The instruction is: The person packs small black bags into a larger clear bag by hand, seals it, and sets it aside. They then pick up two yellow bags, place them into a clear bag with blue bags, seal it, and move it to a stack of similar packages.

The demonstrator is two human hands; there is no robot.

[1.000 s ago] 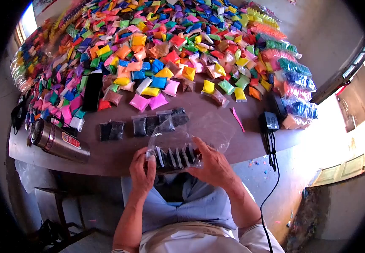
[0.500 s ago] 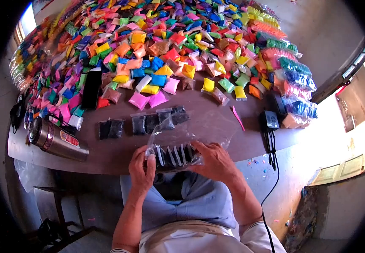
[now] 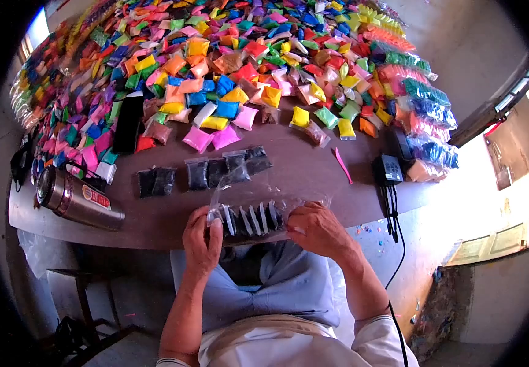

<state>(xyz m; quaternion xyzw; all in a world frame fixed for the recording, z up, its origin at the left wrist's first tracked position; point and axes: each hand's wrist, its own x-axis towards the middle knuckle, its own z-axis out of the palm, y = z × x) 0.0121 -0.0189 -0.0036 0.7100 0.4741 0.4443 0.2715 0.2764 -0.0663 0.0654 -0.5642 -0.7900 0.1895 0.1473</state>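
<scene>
At the table's front edge lies a clear plastic bag (image 3: 249, 194) with a row of black packets (image 3: 251, 221) standing on edge inside, their pale edges upward. My left hand (image 3: 202, 240) grips the bag's left end, thumb towards me. My right hand (image 3: 321, 229) pinches the plastic at the right end, fingers closed. The bag's loose film spreads over the tabletop beyond the packets. Just behind it, several more black packets (image 3: 217, 171) lie flat, with further black packets (image 3: 156, 181) to their left.
A large heap of colourful packets (image 3: 228, 61) covers the table's far side. Bundled bags (image 3: 426, 113) line the right edge. A steel flask (image 3: 84, 202) lies at left near a black phone (image 3: 129, 125). A pink stick (image 3: 342, 165) and a black power adapter (image 3: 388, 169) sit at right.
My right hand has shifted slightly right, from the packets' end onto the bag's film, its fingers now pinched. My left hand keeps its hold. The view has moved slightly.
</scene>
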